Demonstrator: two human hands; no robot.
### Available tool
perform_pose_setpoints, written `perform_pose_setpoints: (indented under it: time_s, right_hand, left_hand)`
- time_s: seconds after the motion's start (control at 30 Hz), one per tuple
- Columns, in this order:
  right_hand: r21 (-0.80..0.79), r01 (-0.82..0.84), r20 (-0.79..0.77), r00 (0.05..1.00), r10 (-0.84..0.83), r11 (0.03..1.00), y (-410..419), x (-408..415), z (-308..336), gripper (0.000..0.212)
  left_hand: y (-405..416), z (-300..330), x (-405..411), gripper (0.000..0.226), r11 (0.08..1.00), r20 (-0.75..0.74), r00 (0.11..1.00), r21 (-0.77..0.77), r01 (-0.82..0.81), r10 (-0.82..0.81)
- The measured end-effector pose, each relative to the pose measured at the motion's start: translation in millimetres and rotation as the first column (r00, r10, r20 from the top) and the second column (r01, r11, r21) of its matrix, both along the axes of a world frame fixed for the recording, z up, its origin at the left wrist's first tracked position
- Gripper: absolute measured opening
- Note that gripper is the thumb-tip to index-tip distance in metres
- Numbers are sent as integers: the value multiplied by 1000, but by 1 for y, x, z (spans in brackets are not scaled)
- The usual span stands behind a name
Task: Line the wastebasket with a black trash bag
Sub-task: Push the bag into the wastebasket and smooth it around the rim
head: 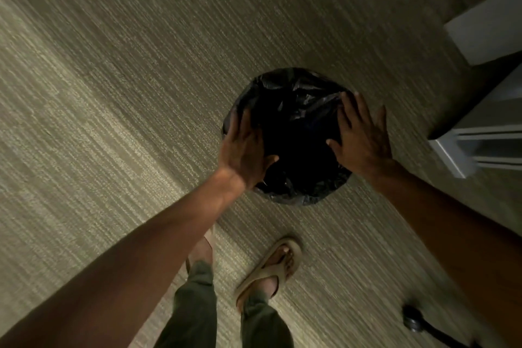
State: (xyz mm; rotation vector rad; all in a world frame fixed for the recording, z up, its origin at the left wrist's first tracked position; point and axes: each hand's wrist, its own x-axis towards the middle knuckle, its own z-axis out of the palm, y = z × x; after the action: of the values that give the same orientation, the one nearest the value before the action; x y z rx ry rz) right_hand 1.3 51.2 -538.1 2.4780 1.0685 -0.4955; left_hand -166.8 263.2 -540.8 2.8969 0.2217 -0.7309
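Wastebasket stands on the carpet, round, seen from straight above. Black trash bag covers it fully: thin glossy plastic, crinkled, with folds catching light along the far rim; the centre sinks into a dark hollow with no visible detail. Bag edge is draped over the rim all the way round, bunched and wrinkled on the near side.

Left hand lies flat on the left rim, palm down, fingers spread and extended, thumb pointing into the opening. Not clenched, not gripping anything; pressing on plastic. Right hand is the same on the right rim: open palm, fingers splayed over the bag's edge, thumb toward the hollow. Whether either palm pins plastic under it can't be told.

Carpet is a short-pile beige weave with fine diagonal streaks, motion-blurred at the left. White furniture with flat panels and squared edges sits just right of the basket. Below: olive trouser legs, tan slide sandal on the right foot. Small dark round object at lower right, too blurred to identify.
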Motion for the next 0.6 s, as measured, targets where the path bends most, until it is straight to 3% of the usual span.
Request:
perform_pose_setpoints:
  time_s: [0.07, 0.13, 0.2, 0.27, 0.33, 0.37, 0.4, 0.47, 0.53, 0.6]
  right_hand:
    - [57, 17, -16, 1000, -16, 998, -8, 3, -2, 77]
    - [222, 29, -29, 999, -24, 975, -10, 0, 0, 67]
    - [454, 58, -41, 998, -44, 889, -11, -7, 5, 53]
    - [658, 127, -30, 989, -143, 742, -15, -23, 12, 32]
    - [733, 288, -79, 936, -343, 616, -22, -48, 14, 27]
    - [732, 404, -136, 876, -463, 549, -28, -62, 14, 32]
    - [700, 538, -209, 784, -585, 470, -33, -74, 12, 38]
    - [513, 817, -381, 491, -783, 263, -47, -95, 2, 47]
    - [268, 963, -556, 185, -810, 36, -53, -107, -10, 41]
    - [134, 981, -729, 0, -684, -142, -50, -113, -16, 26]
  left_hand:
    - [5, -2, -1, 86, 1000, -27, 1000, 14, -12, 12]
    - [7, -4, -3, 84, 1000, -12, 1000, -17, -25, 25]
    - [8, -5, -6, 79, 998, 34, 999, -53, -25, 27]
    - [8, -3, -13, 69, 991, 136, 988, -123, -51, 68]
    - [2, 4, -25, 57, 938, 273, 917, -271, -216, 290]
    - [-2, 7, -32, 53, 872, 329, 827, -351, -341, 455]
    - [-5, 8, -41, 51, 761, 324, 704, -431, -485, 632]
    - [-10, 8, -53, 50, 380, 76, 407, -543, -749, 910]
    - [-12, 3, -59, 45, -7, -231, 141, -539, -842, 963]
    - [-12, -3, -62, 29, -202, -393, 48, -567, -798, 918]
